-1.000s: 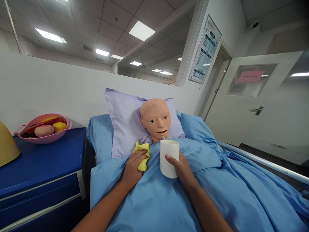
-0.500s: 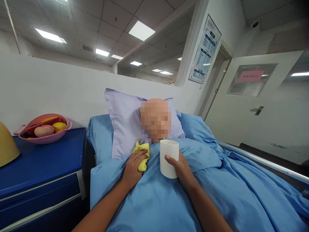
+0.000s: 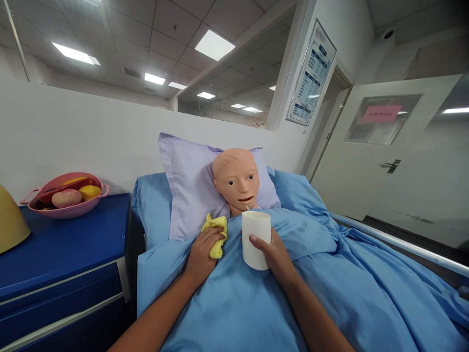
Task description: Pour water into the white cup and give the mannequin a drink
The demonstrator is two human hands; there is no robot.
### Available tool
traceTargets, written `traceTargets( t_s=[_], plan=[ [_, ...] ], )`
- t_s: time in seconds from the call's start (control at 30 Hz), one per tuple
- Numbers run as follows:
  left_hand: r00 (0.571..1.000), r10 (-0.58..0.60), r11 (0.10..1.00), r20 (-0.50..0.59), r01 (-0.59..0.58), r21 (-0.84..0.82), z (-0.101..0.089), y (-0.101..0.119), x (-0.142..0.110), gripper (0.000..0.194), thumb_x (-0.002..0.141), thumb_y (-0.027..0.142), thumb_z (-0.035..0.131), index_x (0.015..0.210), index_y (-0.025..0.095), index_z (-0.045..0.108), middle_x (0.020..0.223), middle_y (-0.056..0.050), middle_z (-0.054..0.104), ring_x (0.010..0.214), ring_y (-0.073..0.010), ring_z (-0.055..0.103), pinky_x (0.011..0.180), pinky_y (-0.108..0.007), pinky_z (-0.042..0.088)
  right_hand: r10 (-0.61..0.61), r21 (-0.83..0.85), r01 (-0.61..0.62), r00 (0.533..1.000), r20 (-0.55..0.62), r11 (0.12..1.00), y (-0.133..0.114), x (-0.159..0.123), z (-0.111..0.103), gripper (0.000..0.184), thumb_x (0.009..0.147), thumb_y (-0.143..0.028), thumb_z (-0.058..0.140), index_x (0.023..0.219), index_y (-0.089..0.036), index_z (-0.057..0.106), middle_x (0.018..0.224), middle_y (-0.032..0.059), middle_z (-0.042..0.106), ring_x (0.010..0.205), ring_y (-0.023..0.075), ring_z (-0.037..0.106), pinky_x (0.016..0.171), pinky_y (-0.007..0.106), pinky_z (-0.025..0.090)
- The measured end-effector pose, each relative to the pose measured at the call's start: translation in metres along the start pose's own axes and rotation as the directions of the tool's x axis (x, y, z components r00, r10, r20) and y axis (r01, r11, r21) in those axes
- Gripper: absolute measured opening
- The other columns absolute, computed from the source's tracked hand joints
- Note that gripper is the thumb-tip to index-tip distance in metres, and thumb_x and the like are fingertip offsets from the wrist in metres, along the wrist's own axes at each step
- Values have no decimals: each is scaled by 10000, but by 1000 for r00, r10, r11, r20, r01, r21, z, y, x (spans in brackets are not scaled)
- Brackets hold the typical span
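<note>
A manikin (image 3: 234, 171) lies in the bed, its head on a lilac pillow (image 3: 190, 186) and its body under a blue quilt (image 3: 234, 313). My right hand (image 3: 273, 252) is wrapped round a white mug (image 3: 255, 239), held upright over the quilt just below the manikin's chin. The short pale tip of what looks like a straw (image 3: 248, 209) rises above the mug's rim, close to the mouth. To the left, my left hand (image 3: 201, 254) rests on the quilt with its fingers closed over a yellow cloth (image 3: 217, 250). The mug's contents are hidden.
A blue bedside cabinet (image 3: 98, 239) stands left of the bed, bearing a pink basket (image 3: 73, 211) of fruit. A yellow rounded object (image 3: 10, 220) is cut off at the left edge. A bed rail (image 3: 403, 244) runs along the right side, before a door (image 3: 384, 171).
</note>
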State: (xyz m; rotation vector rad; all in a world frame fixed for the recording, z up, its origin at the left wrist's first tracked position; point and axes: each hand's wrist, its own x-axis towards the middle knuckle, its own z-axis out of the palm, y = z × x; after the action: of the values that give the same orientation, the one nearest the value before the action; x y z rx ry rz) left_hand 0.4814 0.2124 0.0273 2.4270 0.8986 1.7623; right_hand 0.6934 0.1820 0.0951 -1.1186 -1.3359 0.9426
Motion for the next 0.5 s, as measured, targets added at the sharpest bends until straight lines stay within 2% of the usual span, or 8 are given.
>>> traceTargets(
  t_s=[0.27,0.5],
  plan=[
    [1000,-12,1000,10,12,-5,-1,1,1,442,795,-26,525,1145,211,652,1281,-75,702,1226,-222,634,1086,-457,523,-6,-13,6,1000,5,1000,-1,1,-1,725,668,-620,792,1210,-174,609,1045,118,725,835,282,667,694,384,528],
    [1000,5,1000,-10,-5,18,0,-2,-1,378,853,24,540,1152,223,660,1285,-71,700,1224,-214,639,1068,-424,541,-23,32,23,1000,6,999,3,3,-1,672,681,-585,814,1192,-195,620,1027,96,728,839,272,669,699,371,532]
  ],
)
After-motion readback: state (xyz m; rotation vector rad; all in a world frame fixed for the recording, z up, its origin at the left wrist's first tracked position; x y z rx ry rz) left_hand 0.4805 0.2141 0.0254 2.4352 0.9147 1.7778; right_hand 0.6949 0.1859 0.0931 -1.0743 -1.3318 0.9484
